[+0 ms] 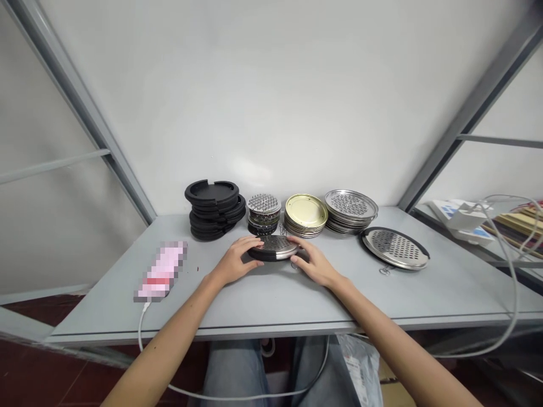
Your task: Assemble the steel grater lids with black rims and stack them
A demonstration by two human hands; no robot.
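Between both hands is a round perforated metal disc in a black rim (275, 247), held just in front of the stacks. My left hand (238, 261) grips its left edge, fingers on top and thumb at the near side. My right hand (313, 261) grips the right edge in the same way. Behind it stand a stack of black round trays (212, 209), a stack of small perforated metal discs (263, 212), a stack of gold-coloured lids (306, 213) and a stack of larger perforated discs (351, 209). Another black-rimmed perforated disc (396, 247) lies to the right with a small wire ring (384, 271).
A phone (161, 271) with a blurred pink screen lies at the left of the grey table (263, 305), its white cable (142, 328) running over the front edge. Metal frame posts (106, 147) stand on both sides. Boxes and cables (470, 217) sit on the right shelf.
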